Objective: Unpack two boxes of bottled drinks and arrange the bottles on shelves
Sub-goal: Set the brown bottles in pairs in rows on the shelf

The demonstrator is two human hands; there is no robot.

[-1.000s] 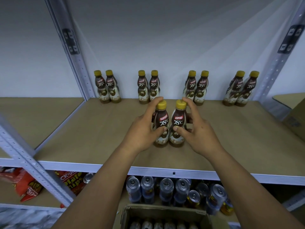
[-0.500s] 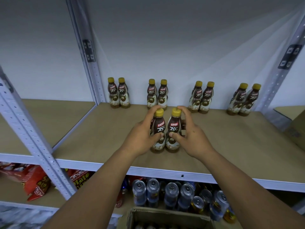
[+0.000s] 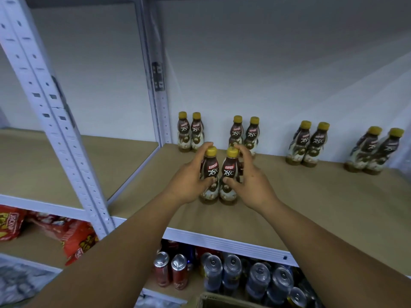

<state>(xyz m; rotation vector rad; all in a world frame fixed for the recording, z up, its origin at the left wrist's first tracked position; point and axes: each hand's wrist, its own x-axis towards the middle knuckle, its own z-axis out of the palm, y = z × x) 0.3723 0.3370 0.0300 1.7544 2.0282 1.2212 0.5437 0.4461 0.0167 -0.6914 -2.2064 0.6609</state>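
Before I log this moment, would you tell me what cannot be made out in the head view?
1. Cardboard box: cut off by the bottom edge, contents unseen.
2. Rightmost bottle pair: blurred near the right edge, labels unreadable.
3. Second back pair: lower parts hidden behind the front bottles and right hand.
4. Left hand: most fingers hidden behind the bottle it grips.

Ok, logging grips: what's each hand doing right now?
Left hand: holding the left bottle.
Right hand: holding the right bottle.
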